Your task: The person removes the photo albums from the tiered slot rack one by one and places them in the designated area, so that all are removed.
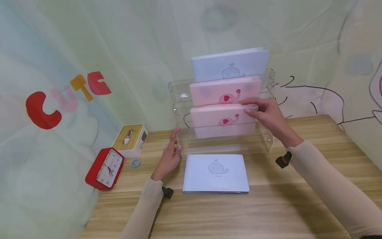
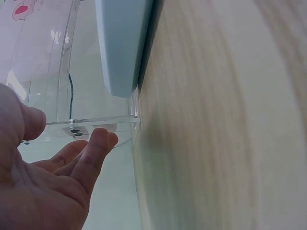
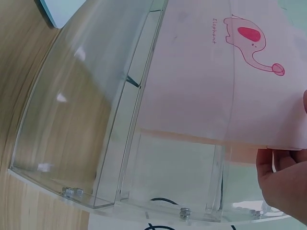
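A clear acrylic tiered rack (image 1: 226,146) stands on the table. My right hand (image 1: 268,116) pinches the upper right corner of a pink elephant booklet (image 1: 209,121), which stands in the rack above its lowest tier. Behind it are another pink elephant booklet (image 1: 206,93) and, at the top, a pale blue whale booklet (image 1: 206,66). My left hand (image 1: 168,159) touches the rack's left side with fingers extended; its thumb (image 2: 34,122) lies near the side panel. A pale blue whale booklet (image 1: 215,179) lies flat before the rack.
To the left on the wooden table (image 1: 215,215) stand a red alarm clock (image 1: 104,169) and a white box (image 1: 131,139) with a wood-look top. A small blue ring (image 1: 135,163) lies near them. A printed curtain (image 1: 143,66) hangs behind the table.
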Tool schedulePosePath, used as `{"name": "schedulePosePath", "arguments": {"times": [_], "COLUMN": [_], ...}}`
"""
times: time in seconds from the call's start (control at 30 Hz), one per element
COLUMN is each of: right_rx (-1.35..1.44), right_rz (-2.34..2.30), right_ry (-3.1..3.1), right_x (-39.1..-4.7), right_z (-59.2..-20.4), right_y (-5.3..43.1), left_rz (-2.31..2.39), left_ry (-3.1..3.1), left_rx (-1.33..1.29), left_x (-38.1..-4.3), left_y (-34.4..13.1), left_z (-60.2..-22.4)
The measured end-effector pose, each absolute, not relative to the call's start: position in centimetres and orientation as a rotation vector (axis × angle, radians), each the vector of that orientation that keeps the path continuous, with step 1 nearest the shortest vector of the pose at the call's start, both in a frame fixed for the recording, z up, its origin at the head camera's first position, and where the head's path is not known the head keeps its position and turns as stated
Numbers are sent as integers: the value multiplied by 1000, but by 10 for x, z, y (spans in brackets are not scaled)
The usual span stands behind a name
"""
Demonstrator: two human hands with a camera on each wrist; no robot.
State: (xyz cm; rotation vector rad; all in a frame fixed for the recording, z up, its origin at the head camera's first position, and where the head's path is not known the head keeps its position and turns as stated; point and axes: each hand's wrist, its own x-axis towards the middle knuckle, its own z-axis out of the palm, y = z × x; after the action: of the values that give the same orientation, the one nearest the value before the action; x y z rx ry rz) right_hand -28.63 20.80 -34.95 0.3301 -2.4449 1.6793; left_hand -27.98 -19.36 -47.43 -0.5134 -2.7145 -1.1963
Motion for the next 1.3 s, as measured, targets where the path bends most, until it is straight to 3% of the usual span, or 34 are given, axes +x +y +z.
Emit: {"name": "schedulePosePath", "arguments": {"times": [0.8,1.3], "right_rx": [390,276], "right_rz": [1791,1780], "right_ry": [-2197,-2122], "right_x": [-307,-305], "right_z": [-381,-382], "right_y": [202,190], "left_rz": [-1201,-1215], "left_ry": [-2719,-2726], "left_rx": [-503,-493], "left_x": [-281,-280], "left_y": [-194,-192], "left_z": [-477,-475]}}
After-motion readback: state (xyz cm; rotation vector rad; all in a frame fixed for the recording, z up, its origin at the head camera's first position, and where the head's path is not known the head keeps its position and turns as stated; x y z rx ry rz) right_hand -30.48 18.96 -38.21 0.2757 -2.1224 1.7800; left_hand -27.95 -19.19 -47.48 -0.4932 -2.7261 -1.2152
